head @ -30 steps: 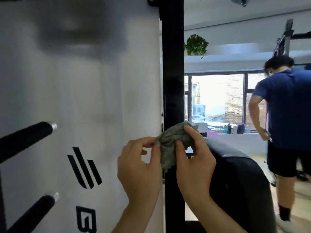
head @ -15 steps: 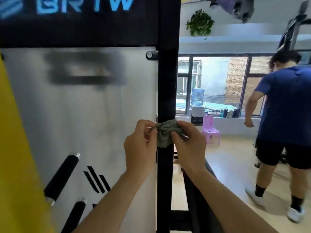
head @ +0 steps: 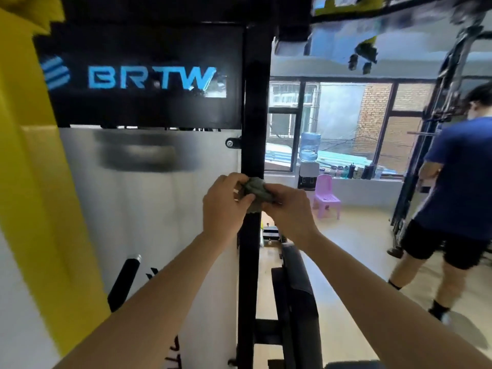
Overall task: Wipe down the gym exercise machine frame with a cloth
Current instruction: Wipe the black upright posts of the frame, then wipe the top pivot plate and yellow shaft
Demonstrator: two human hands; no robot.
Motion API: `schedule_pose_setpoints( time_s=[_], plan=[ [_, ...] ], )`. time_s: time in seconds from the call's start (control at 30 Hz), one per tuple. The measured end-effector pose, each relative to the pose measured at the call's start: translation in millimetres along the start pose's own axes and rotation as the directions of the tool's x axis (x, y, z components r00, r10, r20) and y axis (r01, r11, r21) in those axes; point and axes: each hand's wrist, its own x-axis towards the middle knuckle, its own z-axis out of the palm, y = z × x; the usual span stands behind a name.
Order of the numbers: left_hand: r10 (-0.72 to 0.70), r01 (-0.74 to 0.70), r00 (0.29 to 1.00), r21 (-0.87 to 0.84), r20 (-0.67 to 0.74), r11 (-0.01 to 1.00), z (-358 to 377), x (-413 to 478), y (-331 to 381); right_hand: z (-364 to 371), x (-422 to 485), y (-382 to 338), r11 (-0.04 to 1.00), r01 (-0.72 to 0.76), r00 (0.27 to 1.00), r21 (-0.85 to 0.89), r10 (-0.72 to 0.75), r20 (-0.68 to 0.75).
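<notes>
Gym windows point(head: 335, 123) far right; black frame upright point(head: 254, 107) runs vertically at centre, grey cloth point(head: 254, 191) bunched against it, pinched from either side by curled fingers of left hand point(head: 223, 209) and right hand point(head: 288, 213), both equally near, so the stroke probably follows the post's long axis.

Outstretched, left hand point(head: 223, 206) and right hand point(head: 288, 210) meet, fingers apparently curled.

I get a single head-worn view; it faces forward, near the frame upright point(head: 254, 134). The window point(head: 340, 123) lies well beyond.
</notes>
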Motion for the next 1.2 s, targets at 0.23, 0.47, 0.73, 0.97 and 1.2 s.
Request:
schedule_pose_setpoints(
  time_s=[0.23,0.47,0.73,0.97,1.2],
  plan=[
    [0.037,-0.037,0.999,0.074,-0.003,0.997,-10.5,31.8,13.7,-22.2,29.3,-47.0,0.992,-0.015,0.997,0.129,0.025,-0.071],
    [0.140,-0.132,0.989,0.131,-0.052,0.983,-40.4,68.1,35.9,-23.3,56.1,-75.4,0.979,-0.059,0.961,0.195,0.109,-0.256],
    [0.247,-0.241,0.964,0.072,-0.101,0.968,-75.6,89.5,69.1,-53.3,60.9,-119.0,0.987,0.101,0.945,0.124,-0.057,-0.321],
    [0.508,-0.524,0.804,0.036,-0.309,0.851,-135.6,78.5,120.7,-96.0,27.3,-165.2,0.824,0.522,0.713,-0.222,-0.564,-0.416],
    [0.535,-0.541,0.722,0.124,-0.439,0.832,-174.2,120.3,210.0,-177.3,49.0,-232.9,0.706,0.598,0.506,-0.379,-0.700,-0.505]
  ],
)
